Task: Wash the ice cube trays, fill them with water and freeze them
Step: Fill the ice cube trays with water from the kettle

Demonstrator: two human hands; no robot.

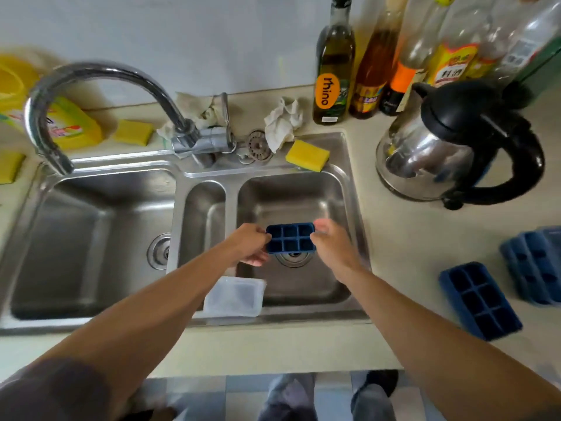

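Observation:
A dark blue six-cell ice cube tray (290,237) hangs level over the drain of the right sink basin (328,287). My left hand (249,244) grips its left end and my right hand (329,242) holds its right end. A second blue tray (479,300) lies on the counter to the right, open side up. Behind it, more blue trays (535,262) are stacked. A translucent lid (233,296) leans on the sink's front rim. The curved faucet (91,86) has its spout over the left basin (76,238); no water runs from it.
A steel kettle (449,147) with a black handle stands right of the sink. Several bottles (334,71) line the back wall. A yellow sponge (307,155) sits on the sink's back rim, with rags (282,123) and a strainer (258,144) nearby. Yellow sponges and detergent sit at back left.

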